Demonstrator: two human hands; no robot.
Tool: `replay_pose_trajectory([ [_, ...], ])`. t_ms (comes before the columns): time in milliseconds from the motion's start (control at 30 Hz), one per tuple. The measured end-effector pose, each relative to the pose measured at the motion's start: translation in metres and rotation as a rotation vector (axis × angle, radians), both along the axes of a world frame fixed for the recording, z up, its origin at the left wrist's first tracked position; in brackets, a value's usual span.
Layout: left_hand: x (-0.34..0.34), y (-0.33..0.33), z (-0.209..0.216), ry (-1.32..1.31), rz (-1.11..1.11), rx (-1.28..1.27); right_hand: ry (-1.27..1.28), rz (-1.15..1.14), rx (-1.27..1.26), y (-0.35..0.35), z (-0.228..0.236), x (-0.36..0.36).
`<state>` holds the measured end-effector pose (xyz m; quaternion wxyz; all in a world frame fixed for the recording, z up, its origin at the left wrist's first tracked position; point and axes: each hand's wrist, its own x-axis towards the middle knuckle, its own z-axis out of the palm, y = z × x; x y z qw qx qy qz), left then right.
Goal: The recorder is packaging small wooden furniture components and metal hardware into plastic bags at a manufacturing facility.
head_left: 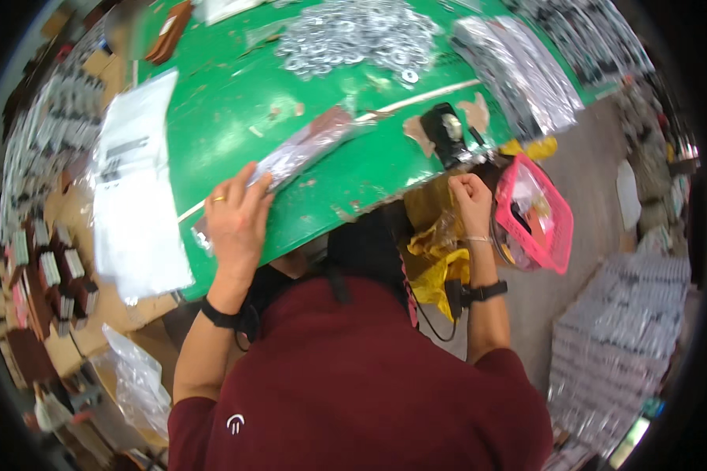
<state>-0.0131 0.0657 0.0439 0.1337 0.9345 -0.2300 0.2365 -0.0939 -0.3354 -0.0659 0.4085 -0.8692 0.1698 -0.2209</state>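
Note:
A long brown strip in a clear plastic sleeve [310,149] lies slantwise across the green table [369,177]. My left hand [236,220] is over its near left end, fingers bent and closed around the plastic. The part of the sleeve under the palm is hidden. Just off the table's front edge, my right hand [471,204] is closed with its fingertips pressed together. What it holds, if anything, cannot be made out. Close beyond it sits a small black object [445,135] with a pale round patch, among torn tan scraps.
Loose metal rings [357,35] form a heap at the back. Plastic-wrapped bundles [518,74] lie at right, white plastic bags [137,204] at left, brown strips [169,33] at far left. A pink basket [562,228] and yellow plastic [440,275] are beside my right arm; packed stacks [617,345] stand on the floor.

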Motion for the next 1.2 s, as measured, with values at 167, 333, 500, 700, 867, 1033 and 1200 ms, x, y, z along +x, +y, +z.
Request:
replay_pose_trajectory([
  [167, -0.020, -0.002, -0.010, -0.082, 0.000, 0.035, -0.008, 0.380, 0.699, 0.143, 0.098, 0.039],
  [333, -0.033, -0.013, -0.015, -0.141, 0.011, 0.051, -0.017, 0.488, 0.647, 0.227, 0.109, 0.072],
  [500, -0.037, -0.016, -0.019, -0.194, 0.005, 0.059, 0.039, 0.413, 0.410, 0.240, 0.103, 0.074],
  [700, -0.042, -0.017, -0.021, -0.172, -0.014, 0.055, 0.108, 0.414, 0.451, 0.235, 0.099, 0.075],
  [867, -0.037, -0.017, -0.016, -0.158, -0.044, 0.042, 0.192, 0.402, 0.438, 0.224, 0.096, 0.078],
  [1033, -0.032, -0.013, -0.010, -0.036, -0.069, 0.034, 0.173, 0.447, 0.443, 0.221, 0.086, 0.084],
  [1200, -0.026, -0.011, -0.008, 0.002, -0.076, 0.021, 0.225, 0.542, 0.496, 0.210, 0.106, 0.072],
])
